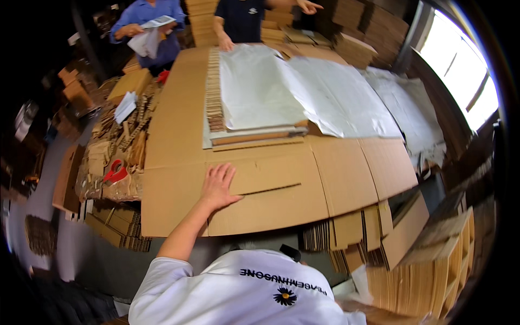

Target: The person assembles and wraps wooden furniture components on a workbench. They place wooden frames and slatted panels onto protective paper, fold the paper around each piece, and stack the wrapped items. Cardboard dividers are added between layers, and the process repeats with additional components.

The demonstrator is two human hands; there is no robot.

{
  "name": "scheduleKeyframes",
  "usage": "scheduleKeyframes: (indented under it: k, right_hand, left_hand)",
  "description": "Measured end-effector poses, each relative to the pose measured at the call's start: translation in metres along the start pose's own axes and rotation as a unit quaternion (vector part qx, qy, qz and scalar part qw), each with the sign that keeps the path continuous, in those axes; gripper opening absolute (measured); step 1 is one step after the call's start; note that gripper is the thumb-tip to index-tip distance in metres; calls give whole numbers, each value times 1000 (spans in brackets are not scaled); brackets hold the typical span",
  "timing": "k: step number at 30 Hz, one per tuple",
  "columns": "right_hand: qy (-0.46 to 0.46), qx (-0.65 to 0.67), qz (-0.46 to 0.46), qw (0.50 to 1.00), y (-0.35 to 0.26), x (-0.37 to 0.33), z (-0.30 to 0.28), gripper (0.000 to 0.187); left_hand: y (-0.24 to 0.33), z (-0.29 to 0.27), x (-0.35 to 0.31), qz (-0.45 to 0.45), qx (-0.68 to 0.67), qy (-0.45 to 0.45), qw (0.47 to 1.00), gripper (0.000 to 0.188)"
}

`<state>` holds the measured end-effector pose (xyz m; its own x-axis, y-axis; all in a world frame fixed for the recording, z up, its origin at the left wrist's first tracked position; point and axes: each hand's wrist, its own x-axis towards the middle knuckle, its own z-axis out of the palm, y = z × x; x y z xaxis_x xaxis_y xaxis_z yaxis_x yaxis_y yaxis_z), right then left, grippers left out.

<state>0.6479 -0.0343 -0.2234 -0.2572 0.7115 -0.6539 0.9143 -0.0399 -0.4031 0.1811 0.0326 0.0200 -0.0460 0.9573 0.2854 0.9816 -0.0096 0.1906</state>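
My left hand [219, 187] lies palm down with its fingers spread on a large brown cardboard sheet [173, 135] that covers the table. By its thumb is one end of a thin, dark line [271, 189], which looks like a narrow corrugated strip on edge or a slit; I cannot tell which. Beyond my fingertips another thin strip [257, 145] runs along the near side of a flat stack. On that stack lies silvery-white sheeting [260, 89], with a row of short cardboard pieces [214, 92] down its left side. My right hand is out of view.
Left of the table, cardboard scraps and a red tape dispenser [115, 171] lie on a lower surface. Bundled cardboard pieces [346, 230] stand below the near right edge. Across the table, one person [241, 21] touches the sheeting; another [149, 24] holds papers.
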Motion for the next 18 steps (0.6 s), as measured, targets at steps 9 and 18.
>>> scheduleKeyframes:
  k: [9, 18]
  right_hand:
    - [-85, 6, -58, 995, -20, -12, 40, 31]
    - [-200, 40, -177, 963, -37, -10, 104, 33]
  left_hand:
    - [52, -34, 146, 109, -8, 180, 978, 65]
    - [95, 28, 256, 73, 138, 150, 976, 32]
